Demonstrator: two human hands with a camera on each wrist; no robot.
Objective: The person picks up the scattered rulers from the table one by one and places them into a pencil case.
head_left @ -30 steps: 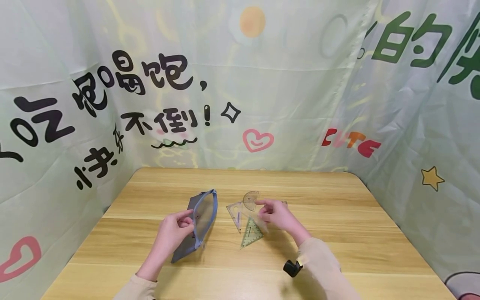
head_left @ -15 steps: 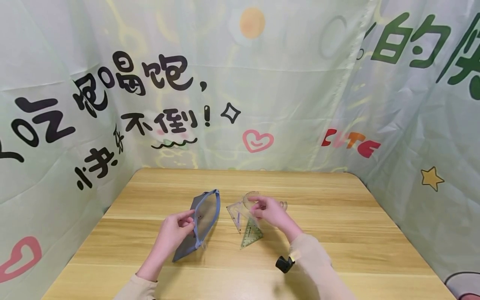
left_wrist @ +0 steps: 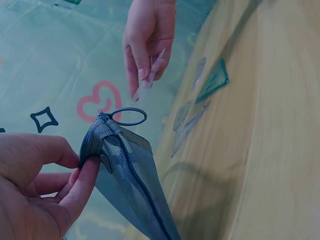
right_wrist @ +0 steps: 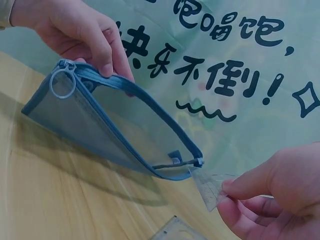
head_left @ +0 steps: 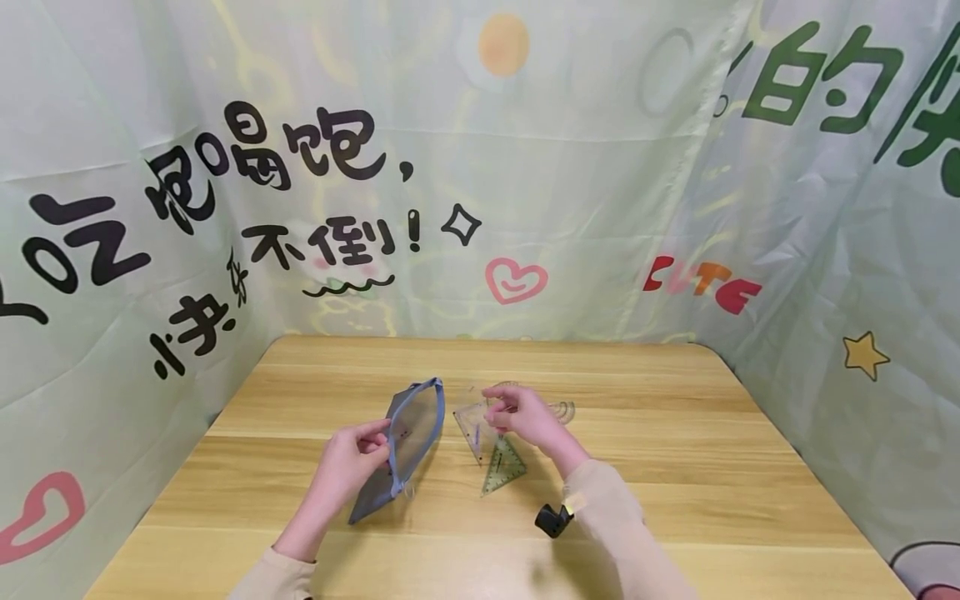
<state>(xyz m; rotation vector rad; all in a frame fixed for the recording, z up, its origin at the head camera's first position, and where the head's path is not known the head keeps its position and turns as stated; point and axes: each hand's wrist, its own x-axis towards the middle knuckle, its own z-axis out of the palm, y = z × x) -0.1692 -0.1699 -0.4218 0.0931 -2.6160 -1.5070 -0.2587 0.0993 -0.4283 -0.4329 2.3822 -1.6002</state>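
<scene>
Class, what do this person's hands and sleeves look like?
The left hand and right hand wear no gloves. The left sleeve and right sleeve are pale beige, ending short of the hands. A small black device sits at the edge of the right sleeve.

My pouch (head_left: 410, 440) is smoky grey edged in blue, and the piece (right_wrist: 209, 191) I pinch is clear. The triangle (head_left: 504, 467) is green with dark markings, the table (head_left: 675, 450) honey-yellow with streaky grain (my sleeves (head_left: 615, 508) are plain beige), the cloth (head_left: 585, 192) pale green, printed black, pink and yellow.
</scene>
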